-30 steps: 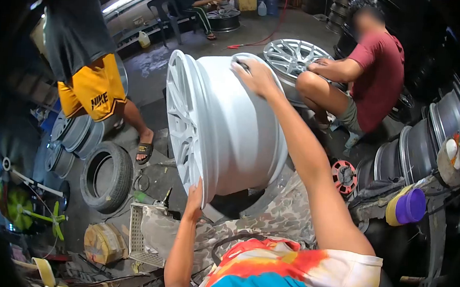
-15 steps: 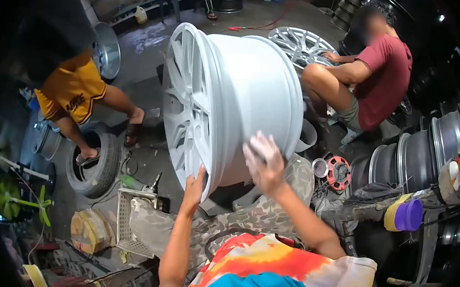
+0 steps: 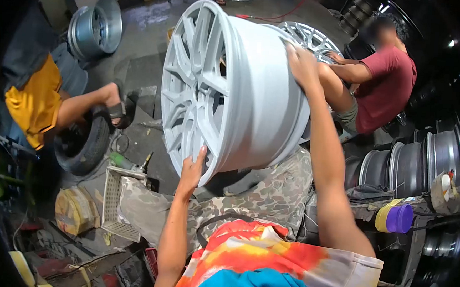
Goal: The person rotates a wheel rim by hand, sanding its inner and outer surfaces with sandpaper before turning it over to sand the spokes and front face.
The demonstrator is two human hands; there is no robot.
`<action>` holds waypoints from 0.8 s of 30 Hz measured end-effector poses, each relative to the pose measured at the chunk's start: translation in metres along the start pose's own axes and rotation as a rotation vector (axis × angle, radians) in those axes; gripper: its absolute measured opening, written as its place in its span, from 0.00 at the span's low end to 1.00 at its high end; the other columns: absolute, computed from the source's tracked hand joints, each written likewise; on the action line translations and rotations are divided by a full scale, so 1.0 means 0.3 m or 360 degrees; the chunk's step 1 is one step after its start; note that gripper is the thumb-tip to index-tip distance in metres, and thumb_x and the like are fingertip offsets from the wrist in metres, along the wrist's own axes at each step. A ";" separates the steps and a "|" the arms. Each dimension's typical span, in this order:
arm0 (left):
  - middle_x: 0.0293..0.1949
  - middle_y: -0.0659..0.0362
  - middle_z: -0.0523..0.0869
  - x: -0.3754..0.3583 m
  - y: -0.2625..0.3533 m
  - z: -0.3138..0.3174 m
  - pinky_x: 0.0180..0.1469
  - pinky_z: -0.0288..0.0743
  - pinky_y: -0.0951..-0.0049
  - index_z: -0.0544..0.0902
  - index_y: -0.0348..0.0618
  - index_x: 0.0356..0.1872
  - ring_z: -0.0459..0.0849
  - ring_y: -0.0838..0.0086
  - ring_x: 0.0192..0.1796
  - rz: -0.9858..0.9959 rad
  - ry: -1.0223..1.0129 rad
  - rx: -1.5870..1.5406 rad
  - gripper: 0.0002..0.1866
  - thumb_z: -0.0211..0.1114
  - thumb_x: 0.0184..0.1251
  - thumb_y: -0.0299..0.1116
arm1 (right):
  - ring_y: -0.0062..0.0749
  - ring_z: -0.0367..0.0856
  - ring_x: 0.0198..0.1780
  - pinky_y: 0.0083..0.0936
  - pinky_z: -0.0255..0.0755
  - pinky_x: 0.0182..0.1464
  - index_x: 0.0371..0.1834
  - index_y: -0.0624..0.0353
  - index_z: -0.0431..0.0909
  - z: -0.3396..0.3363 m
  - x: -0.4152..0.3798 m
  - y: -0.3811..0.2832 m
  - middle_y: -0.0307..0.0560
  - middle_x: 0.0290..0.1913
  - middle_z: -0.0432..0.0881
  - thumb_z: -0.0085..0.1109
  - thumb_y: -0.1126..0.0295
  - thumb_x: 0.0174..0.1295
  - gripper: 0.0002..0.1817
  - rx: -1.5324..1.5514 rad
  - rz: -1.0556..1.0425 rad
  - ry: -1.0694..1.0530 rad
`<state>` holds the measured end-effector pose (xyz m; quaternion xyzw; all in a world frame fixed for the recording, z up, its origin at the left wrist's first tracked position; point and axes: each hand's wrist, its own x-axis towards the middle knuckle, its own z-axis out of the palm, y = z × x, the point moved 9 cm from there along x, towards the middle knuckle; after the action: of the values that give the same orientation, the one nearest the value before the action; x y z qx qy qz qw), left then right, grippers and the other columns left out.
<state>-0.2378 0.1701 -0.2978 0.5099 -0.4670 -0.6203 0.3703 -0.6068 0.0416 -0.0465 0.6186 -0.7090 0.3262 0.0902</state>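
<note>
A large pale grey-white wheel rim (image 3: 264, 98) stands tilted in front of me, its spoked face turned to the left and its smooth barrel to the right. My left hand (image 3: 192, 172) grips the lower edge of the spoked face, thumb up along the outside and the other fingers hidden behind the lip. Farther up, my right hand (image 3: 302, 68) lies on the barrel's upper right part, near the back rim edge, with its fingers stretched out. My legs in camouflage trousers (image 3: 237, 204) are under and beside the rim.
A person in a red shirt (image 3: 386, 90) crouches at the right by a spoked wheel (image 3: 313, 39). At the left another person in yellow shorts (image 3: 35, 97) is beside a tire (image 3: 85, 148). A plastic basket (image 3: 111, 202) and a green tool (image 3: 122, 161) lie lower left; more rims (image 3: 410, 162) line the right.
My right hand has moved up and away along the barrel to its far upper part. The rim has turned, showing more of its spoked face. The person in yellow shorts has shifted left.
</note>
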 end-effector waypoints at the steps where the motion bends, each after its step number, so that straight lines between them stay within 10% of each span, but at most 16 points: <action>1: 0.32 0.62 0.83 0.004 -0.007 -0.001 0.43 0.71 0.74 0.85 0.30 0.39 0.77 0.78 0.37 0.0006 -0.0014 -0.0002 0.31 0.60 0.76 0.57 | 0.61 0.83 0.51 0.50 0.73 0.54 0.59 0.57 0.83 -0.111 -0.175 -0.110 0.64 0.50 0.85 0.45 0.62 0.75 0.20 0.0321 -0.0210 0.0231; 4: 0.29 0.63 0.81 -0.003 0.014 -0.001 0.38 0.70 0.75 0.84 0.32 0.38 0.75 0.80 0.34 -0.0008 0.0004 0.0004 0.29 0.60 0.76 0.57 | 0.55 0.74 0.70 0.40 0.66 0.70 0.67 0.75 0.72 -0.092 -0.684 -0.101 0.65 0.68 0.75 0.44 0.74 0.74 0.22 0.0176 -0.0257 0.0500; 7: 0.28 0.64 0.80 0.003 0.012 -0.006 0.35 0.68 0.75 0.84 0.34 0.36 0.74 0.80 0.31 -0.0017 0.0027 0.0019 0.28 0.60 0.76 0.56 | 0.52 0.75 0.69 0.45 0.66 0.71 0.64 0.66 0.78 -0.006 -1.029 -0.114 0.58 0.71 0.74 0.55 0.76 0.69 0.20 -0.0451 -0.0287 0.0216; 14: 0.26 0.67 0.77 -0.005 0.049 -0.014 0.32 0.65 0.76 0.84 0.35 0.35 0.71 0.82 0.29 0.0065 0.0098 0.0008 0.29 0.59 0.76 0.58 | 0.52 0.78 0.66 0.41 0.71 0.65 0.63 0.56 0.81 -0.169 -0.394 -0.075 0.53 0.70 0.76 0.52 0.69 0.74 0.18 -0.0012 -0.0254 0.0287; 24: 0.27 0.69 0.77 -0.015 0.046 0.005 0.34 0.65 0.77 0.83 0.37 0.33 0.70 0.84 0.31 -0.0034 0.0029 0.0014 0.28 0.59 0.77 0.56 | 0.58 0.84 0.54 0.40 0.74 0.58 0.56 0.54 0.85 0.284 0.455 0.112 0.65 0.50 0.86 0.55 0.49 0.69 0.24 0.0088 -0.0099 -0.0488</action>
<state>-0.2384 0.1704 -0.2834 0.5222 -0.4609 -0.6175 0.3656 -0.6445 -0.1183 -0.0515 0.6851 -0.6858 0.2443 -0.0261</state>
